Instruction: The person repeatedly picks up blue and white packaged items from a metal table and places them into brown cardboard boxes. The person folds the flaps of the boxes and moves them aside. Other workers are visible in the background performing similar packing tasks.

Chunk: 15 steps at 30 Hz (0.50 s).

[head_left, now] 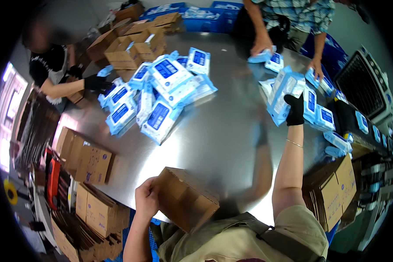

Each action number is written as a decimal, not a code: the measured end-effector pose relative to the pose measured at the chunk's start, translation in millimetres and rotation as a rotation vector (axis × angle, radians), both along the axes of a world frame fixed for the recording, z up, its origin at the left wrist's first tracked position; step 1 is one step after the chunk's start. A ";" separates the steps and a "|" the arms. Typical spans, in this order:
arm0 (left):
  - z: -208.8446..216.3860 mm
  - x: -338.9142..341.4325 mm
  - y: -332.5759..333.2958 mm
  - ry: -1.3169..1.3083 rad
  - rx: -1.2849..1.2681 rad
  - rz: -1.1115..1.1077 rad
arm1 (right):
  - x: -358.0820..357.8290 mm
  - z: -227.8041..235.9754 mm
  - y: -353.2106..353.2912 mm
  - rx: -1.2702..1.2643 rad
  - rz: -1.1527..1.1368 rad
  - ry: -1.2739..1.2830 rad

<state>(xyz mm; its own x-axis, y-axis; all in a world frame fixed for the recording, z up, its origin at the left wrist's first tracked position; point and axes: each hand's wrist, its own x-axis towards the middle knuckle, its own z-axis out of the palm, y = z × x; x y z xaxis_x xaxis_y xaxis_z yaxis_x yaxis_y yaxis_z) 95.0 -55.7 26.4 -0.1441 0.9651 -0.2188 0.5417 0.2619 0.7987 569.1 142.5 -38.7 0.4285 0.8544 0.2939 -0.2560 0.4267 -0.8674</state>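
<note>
My bare left hand (147, 194) grips the upper left edge of an open cardboard box (179, 198), tilted near the front edge of the metal table. Nothing shows inside the part of the box I can see. On the right, my right hand (295, 110), in a black glove, is closed on a light blue and white pack of wipes (280, 94). My thumb lies over its side and the other fingers are mostly hidden. More wipes packs (310, 104) lie beside and behind it. A large heap of the same packs (168, 72) lies left of the table's middle.
A co-worker in black gloves (96, 83) stands at the left; another in a plaid shirt (292, 17) handles packs at the far right. Open cartons (135, 48) stand at the back left. Flattened cartons (96, 209) and folded boxes (334, 192) flank me. A conveyor (358, 126) runs at right.
</note>
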 end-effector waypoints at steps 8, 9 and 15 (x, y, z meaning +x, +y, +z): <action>-22.2 -5.0 -3.3 0.003 0.079 -0.024 | -279.4 154.1 123.6 -0.248 -0.310 -1.345; -22.7 -4.3 -1.9 -0.010 0.103 -0.042 | -305.1 115.2 161.7 -0.127 -0.317 -1.448; -27.7 -12.2 -14.2 -0.018 0.074 -0.005 | -374.4 98.8 150.0 -0.591 0.042 -1.783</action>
